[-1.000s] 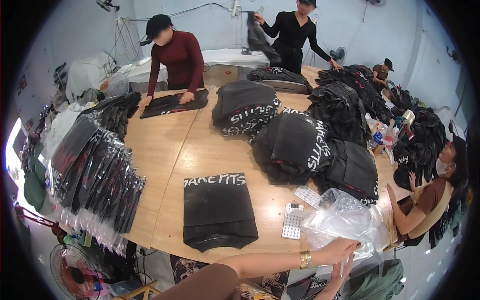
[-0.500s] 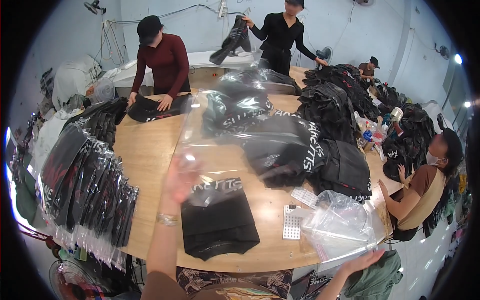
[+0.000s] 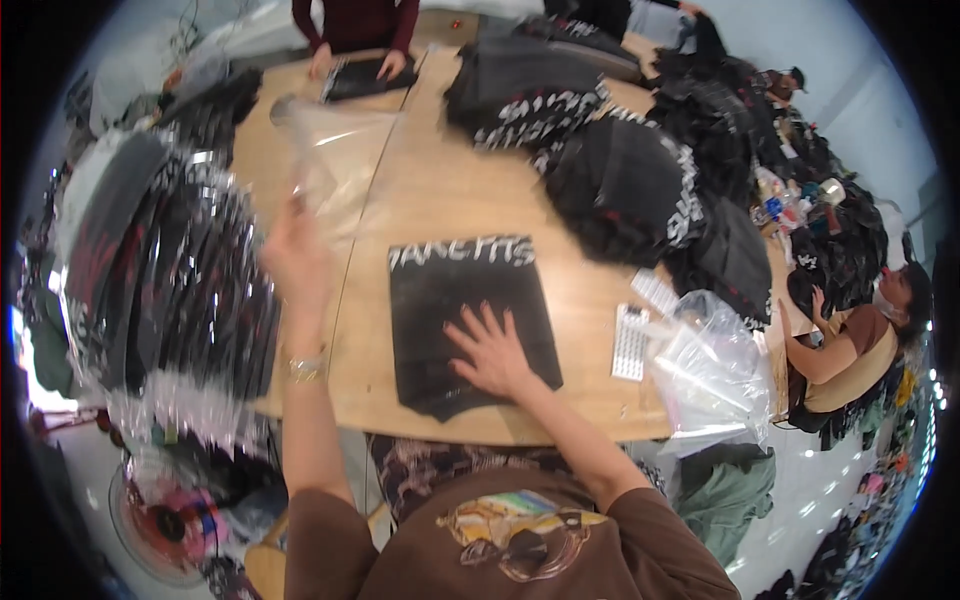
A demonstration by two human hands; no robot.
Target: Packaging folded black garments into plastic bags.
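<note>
A folded black T-shirt (image 3: 440, 310) with white lettering along its far edge lies flat near the front of the table. My right hand (image 3: 490, 350) rests on it, palm down with fingers spread. To the left, my left hand (image 3: 298, 255) is raised over the table, closed on a clear plastic bag (image 3: 345, 160). The bag stretches away from the fingers toward the far side and is smeared by motion, as is the hand.
Bagged black garments (image 3: 170, 270) stand in a row at the left. Piles of folded black shirts (image 3: 620, 190) fill the right side. Clear bags (image 3: 720, 385) and a white perforated strip (image 3: 630, 342) lie at the front right. Co-workers sit and stand around the wooden table (image 3: 300, 180).
My left hand has swung the plastic bag leftward from over the middle. My right hand has come from the table's right edge onto the folded T-shirt. The view has tilted down.
</note>
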